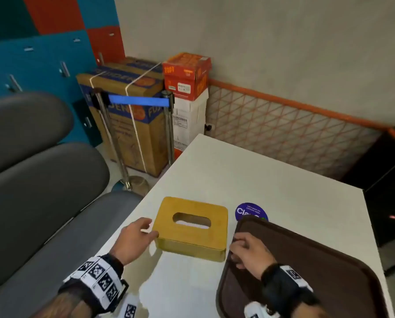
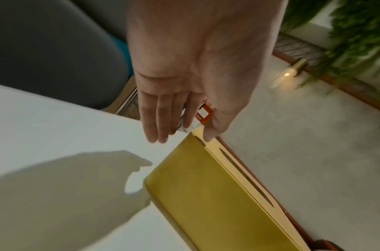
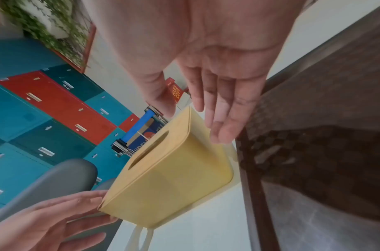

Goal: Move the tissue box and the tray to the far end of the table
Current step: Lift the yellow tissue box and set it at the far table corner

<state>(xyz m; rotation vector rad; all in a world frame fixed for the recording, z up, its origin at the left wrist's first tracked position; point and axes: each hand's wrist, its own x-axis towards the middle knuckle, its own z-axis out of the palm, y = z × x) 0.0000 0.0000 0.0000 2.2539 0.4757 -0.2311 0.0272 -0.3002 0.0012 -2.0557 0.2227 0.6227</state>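
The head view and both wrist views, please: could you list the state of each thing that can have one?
Yellow tissue box: upright on the table, slot up, near end.
Brown tray: flat on the table, right of the box, covering part of the sticker.
Blue round sticker: flat, partly covered.
Left hand: open, thumb touching the box's left end.
Right hand: open, not gripping, between box and tray.
Table: far end bare.

A tissue box (image 1: 190,226) sits on a table (image 1: 249,175) at lower centre of the head view, a tray (image 1: 318,267) just to its right at the lower right corner. A round sticker (image 1: 249,210) lies behind the tray's far edge. The left hand (image 1: 134,239) is at the box's left side, the right hand (image 1: 248,251) between box and tray. Chairs (image 1: 42,191) line the left; stacked cartons (image 1: 185,88) stand at upper centre.
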